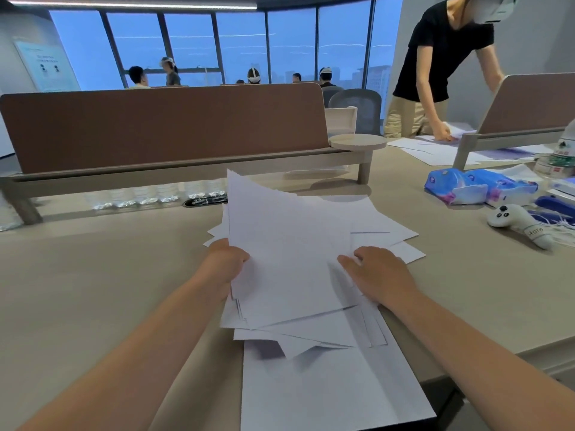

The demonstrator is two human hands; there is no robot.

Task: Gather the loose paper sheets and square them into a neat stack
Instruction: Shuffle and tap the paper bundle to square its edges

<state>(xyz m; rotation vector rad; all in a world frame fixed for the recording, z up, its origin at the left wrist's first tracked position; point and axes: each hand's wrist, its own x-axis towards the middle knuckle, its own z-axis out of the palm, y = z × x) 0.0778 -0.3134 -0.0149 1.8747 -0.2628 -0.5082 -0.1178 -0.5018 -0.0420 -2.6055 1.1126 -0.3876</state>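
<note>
Several loose white paper sheets (289, 244) lie fanned and askew in the middle of the beige table (93, 290). My left hand (225, 262) grips the left edge of a bundle of these sheets and tilts it up off the table. My right hand (378, 272) rests on the sheets to the right, fingers spread and pointing left across the paper. More sheets splay out beneath, toward the right (401, 244). One large sheet (326, 393) lies flat nearer me, overhanging the table's front edge.
A brown desk divider (161, 129) stands behind the papers, water bottles (140, 195) under it. To the right lie blue tissue packs (479, 186), a white controller (519, 223) and a bottle (557, 160). A person in a black shirt (441, 57) handles papers at the far right.
</note>
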